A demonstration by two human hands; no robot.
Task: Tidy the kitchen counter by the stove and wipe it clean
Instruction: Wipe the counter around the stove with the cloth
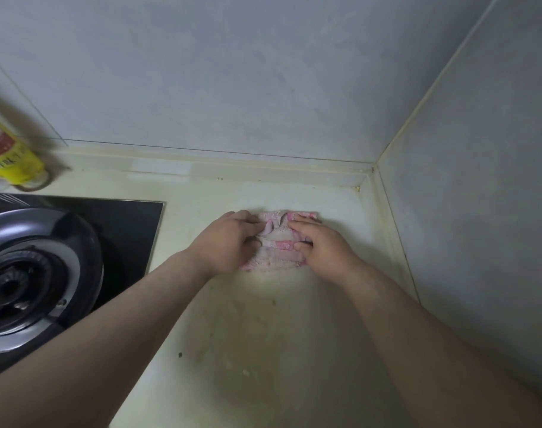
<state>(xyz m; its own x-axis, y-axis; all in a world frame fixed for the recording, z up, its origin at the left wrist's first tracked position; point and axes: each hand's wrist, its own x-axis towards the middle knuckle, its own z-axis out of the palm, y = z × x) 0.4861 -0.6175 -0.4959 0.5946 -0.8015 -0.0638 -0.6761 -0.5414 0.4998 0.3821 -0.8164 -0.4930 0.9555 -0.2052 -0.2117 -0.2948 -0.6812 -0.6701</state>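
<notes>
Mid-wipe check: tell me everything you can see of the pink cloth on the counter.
The cloth is a small pink-and-white rag with a terry look, bunched into soft folds rather than spread flat. It lies on the pale counter, right of the stove and short of the back corner. The left hand grips a raised fold on its left side; the right hand presses on its right side. Only its middle and near edge show between the hands.

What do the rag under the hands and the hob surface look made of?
Rag: looks like terry cloth, pink and white, matte, with a nubby pile and soft folds. Hob surface: probably black glass, smooth and glossy, with a straight edge.
</notes>
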